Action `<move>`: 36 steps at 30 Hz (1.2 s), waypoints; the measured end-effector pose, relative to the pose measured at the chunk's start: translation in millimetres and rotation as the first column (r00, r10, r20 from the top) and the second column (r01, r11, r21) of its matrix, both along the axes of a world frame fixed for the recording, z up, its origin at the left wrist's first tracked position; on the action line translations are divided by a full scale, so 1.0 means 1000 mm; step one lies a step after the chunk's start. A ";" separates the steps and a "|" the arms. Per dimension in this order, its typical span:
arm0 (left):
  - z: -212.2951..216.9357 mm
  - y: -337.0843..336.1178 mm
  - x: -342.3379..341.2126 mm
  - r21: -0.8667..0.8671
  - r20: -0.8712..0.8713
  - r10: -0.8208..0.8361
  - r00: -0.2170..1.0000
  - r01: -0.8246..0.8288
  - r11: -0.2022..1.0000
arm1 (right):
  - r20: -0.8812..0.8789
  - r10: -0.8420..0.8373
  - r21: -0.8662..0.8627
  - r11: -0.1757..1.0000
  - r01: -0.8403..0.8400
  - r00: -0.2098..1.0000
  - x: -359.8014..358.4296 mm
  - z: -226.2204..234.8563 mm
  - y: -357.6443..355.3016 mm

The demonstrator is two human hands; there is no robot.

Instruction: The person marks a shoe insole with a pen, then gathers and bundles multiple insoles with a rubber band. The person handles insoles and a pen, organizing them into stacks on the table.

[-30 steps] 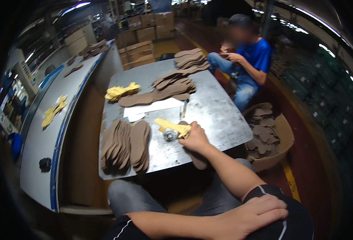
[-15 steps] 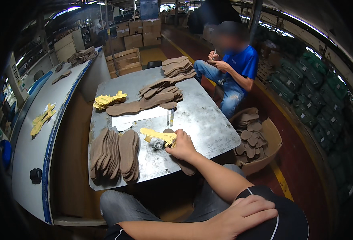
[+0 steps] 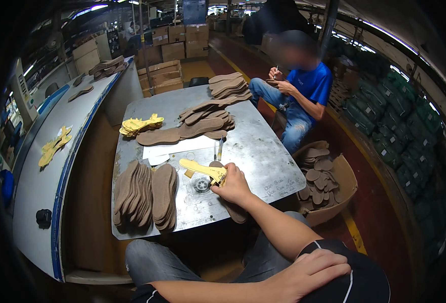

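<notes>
My right hand [image 3: 231, 186] grips a yellow insole-shaped cut-out [image 3: 198, 166] by its near end, over the metal table [image 3: 263, 156]. Beneath that hand a brown insole [image 3: 234, 212] lies partly hidden, its end at the table's front edge. Next to my fingers is a round black disc [image 3: 201, 184] with a pale pattern. Crossing my lap, my left forearm leads to my left hand [image 3: 320, 270], which lies over my right upper arm on the black sleeve, fingers extended and holding nothing. Two pen-like tools [image 3: 219, 149] lie just beyond the cut-out.
Stacked brown insoles [image 3: 137, 194] stand front left, with more piles [image 3: 228, 86] farther back. Yellow cut-outs [image 3: 141, 125] and white paper [image 3: 175, 147] share the table. A cardboard box [image 3: 341, 184] of insoles stands right. A co-worker [image 3: 309, 83] sits beyond; a long bench [image 3: 46, 202] runs left.
The view has shifted slightly, moving the table and stacks a little in the picture. My right hand keeps hold of the yellow cut-out, and my left hand stays on the sleeve.
</notes>
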State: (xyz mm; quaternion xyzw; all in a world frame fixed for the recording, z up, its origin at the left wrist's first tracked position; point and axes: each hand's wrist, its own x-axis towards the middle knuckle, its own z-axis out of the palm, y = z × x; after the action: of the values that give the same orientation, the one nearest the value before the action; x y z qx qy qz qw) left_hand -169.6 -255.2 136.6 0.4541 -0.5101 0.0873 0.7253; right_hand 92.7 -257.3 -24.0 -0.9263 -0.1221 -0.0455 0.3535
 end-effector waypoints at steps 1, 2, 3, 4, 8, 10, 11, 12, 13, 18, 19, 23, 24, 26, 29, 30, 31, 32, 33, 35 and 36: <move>0.002 0.002 0.002 0.018 0.019 -0.003 1.000 0.002 1.000 | -0.002 -0.006 0.006 1.000 0.006 1.000 0.000 0.001 -0.001; 0.002 0.009 0.005 0.059 0.017 -0.037 0.999 0.036 0.998 | -0.004 -0.004 0.010 1.000 0.004 1.000 0.001 0.002 -0.001; 0.004 0.013 0.007 0.084 0.021 -0.058 0.998 0.056 0.995 | -0.006 -0.005 0.020 1.000 0.006 1.000 -0.001 0.002 -0.002; 0.006 0.019 0.008 0.109 0.023 -0.079 0.997 0.076 0.991 | -0.010 -0.005 0.030 1.000 0.005 1.000 -0.001 0.003 -0.003; 0.015 0.035 0.013 0.168 0.064 -0.147 0.987 0.135 0.977 | 0.007 0.001 0.033 0.999 -0.001 1.000 0.000 0.006 -0.005; 0.017 0.047 0.020 0.244 0.122 -0.144 0.982 0.111 0.963 | -0.010 0.000 0.046 0.999 0.000 1.000 0.004 0.008 -0.006; 0.016 0.059 0.027 0.302 0.171 -0.119 0.978 0.063 0.951 | 0.003 0.003 0.071 0.997 -0.004 1.000 0.005 0.009 -0.006; 0.014 0.072 0.035 0.357 0.218 -0.099 0.971 0.016 0.934 | 0.007 0.002 0.094 0.996 -0.002 1.000 0.006 0.010 -0.006; 0.009 0.090 0.051 0.421 0.312 0.017 0.950 -0.155 0.894 | 0.009 -0.002 0.117 0.993 0.001 1.000 0.007 0.011 -0.007; -0.046 0.183 0.120 0.305 -0.181 0.789 0.587 -0.729 0.612 | -0.102 -0.031 0.383 0.921 0.068 0.994 0.007 0.024 -0.005; -0.064 0.193 0.141 0.271 -0.351 0.787 0.507 -0.750 0.604 | -0.170 -0.016 0.446 0.890 0.091 0.985 0.007 0.027 0.001; -0.122 0.232 0.179 0.421 -0.732 0.628 0.264 -0.551 0.721 | -0.319 0.269 0.767 0.637 0.080 0.909 -0.007 0.037 0.025; -0.131 0.238 0.181 0.345 -0.853 0.457 0.252 -0.386 0.856 | -0.317 0.273 0.717 0.696 0.041 0.908 -0.011 0.038 0.033; -0.141 0.247 0.184 0.043 -0.968 0.070 0.242 -0.117 0.992 | -0.220 0.343 0.697 0.710 -0.099 0.913 -0.022 0.039 0.046; -0.144 0.244 0.183 0.132 -0.938 0.154 0.311 -0.090 0.987 | -0.191 0.316 0.450 0.870 -0.203 0.929 -0.026 0.046 0.052; -0.142 0.246 0.183 0.085 -0.942 0.096 0.321 -0.047 0.995 | -0.162 0.315 0.412 0.883 -0.226 0.935 -0.026 0.049 0.052; -0.141 0.248 0.184 0.134 -0.949 0.141 0.284 -0.042 0.990 | -0.130 0.317 0.372 0.894 -0.250 0.939 -0.023 0.053 0.050; -0.139 0.251 0.184 0.139 -0.953 0.143 0.267 -0.035 0.990 | -0.085 0.318 0.350 0.897 -0.270 0.944 -0.022 0.057 0.047; -0.138 0.255 0.184 0.140 -0.959 0.144 0.244 -0.035 0.990 | -0.015 0.285 0.233 0.933 -0.274 0.958 -0.020 0.061 0.044; -0.136 0.265 0.181 0.025 -0.973 0.009 0.229 0.070 0.997 | 0.245 0.307 0.118 0.932 -0.342 0.920 -0.014 0.070 0.034; -0.135 0.269 0.180 -0.036 -0.975 -0.060 0.214 0.117 0.992 | 0.366 0.319 0.071 0.927 -0.368 0.874 -0.011 0.074 0.029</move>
State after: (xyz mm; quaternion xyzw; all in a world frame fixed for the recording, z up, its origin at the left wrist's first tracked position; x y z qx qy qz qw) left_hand 10.3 13.8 1.3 0.3955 0.0279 -0.2685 0.8779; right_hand 81.8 -228.2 50.2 -0.8401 -0.3420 -0.1534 0.3920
